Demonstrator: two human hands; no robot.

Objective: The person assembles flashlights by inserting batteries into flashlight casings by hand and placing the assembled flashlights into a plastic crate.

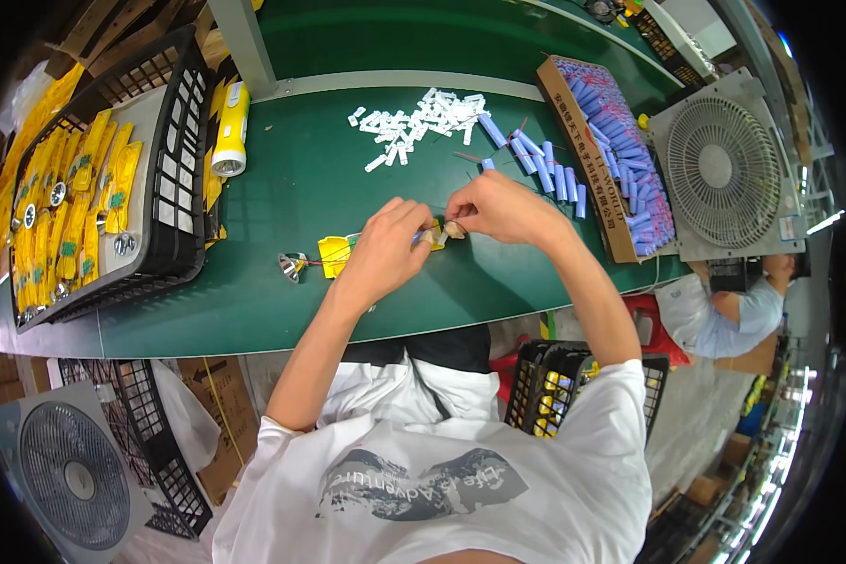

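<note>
My left hand (387, 246) is closed over a yellow plastic flashlight casing (333, 256) low on the green table. Its thumb and fingertips press at the casing's right end, where a bit of blue shows between them. Left of the casing lies a shiny reflector head (292, 267), joined to it by thin red wire. My right hand (498, 209) pinches close beside the left fingertips, at the casing's right end. A fine dark wire seems to show by its fingertips, but what they hold is too small to make out. Pale covers sit on some fingertips.
Beyond my hands lie a heap of white plastic pieces (432, 115) and several blue battery cells (545, 171). A cardboard box of cells (587, 155) and a fan (719, 164) stand right. Left are a yellow flashlight (231, 132) and a black crate (174, 179) of yellow casings.
</note>
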